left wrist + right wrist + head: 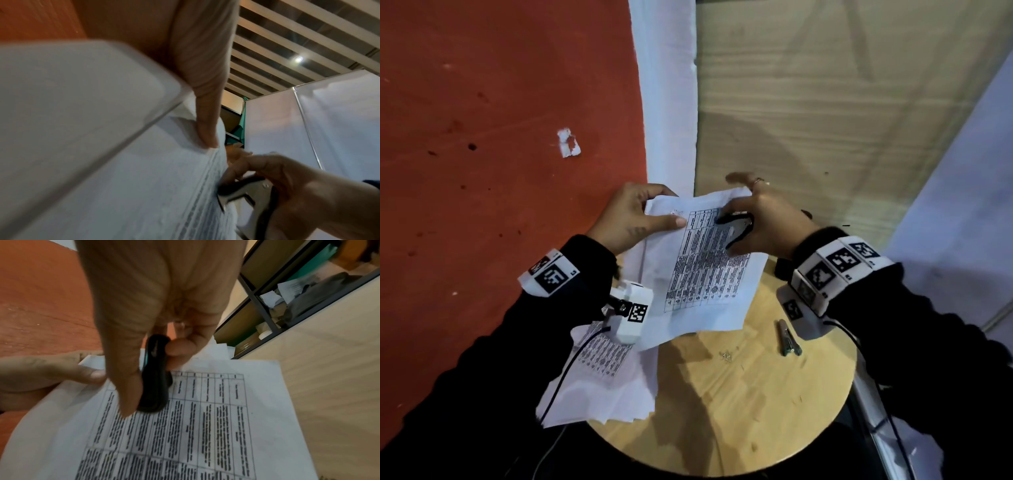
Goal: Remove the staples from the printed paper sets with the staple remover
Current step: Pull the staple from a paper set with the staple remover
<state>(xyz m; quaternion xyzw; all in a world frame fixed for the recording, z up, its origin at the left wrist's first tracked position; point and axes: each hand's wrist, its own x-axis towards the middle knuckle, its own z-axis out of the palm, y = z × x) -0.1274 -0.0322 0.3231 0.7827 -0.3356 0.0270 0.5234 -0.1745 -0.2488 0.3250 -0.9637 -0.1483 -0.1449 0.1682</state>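
While the left hand [631,216] pinches the top left corner of the printed paper set [709,270], thumb lying across the front of the sheet and fingers curled behind it, the set is held up off the round wooden table [739,404]. In the left wrist view a fingertip [207,134] presses the back of the sheets at their edge.

Seen from the head camera, a second stack of printed sheets [602,380] lies at the table's 9 o'clock edge, partly overhanging it, under the left wrist.

At 3 o'clock of the left thumb, just beside it, the right hand [763,219] grips the staple remover [734,228], black with a metal body, thumb on one side and fingers on the other. The tool's tip sits against the top of the printed table on the front page. In the right wrist view the staple remover [155,374] points down onto the page; whether it bites a staple cannot be told.

Loose staples [727,355] lie on the table near its middle. A small metal tool [789,339] lies at their 3 o'clock, below the right wrist.
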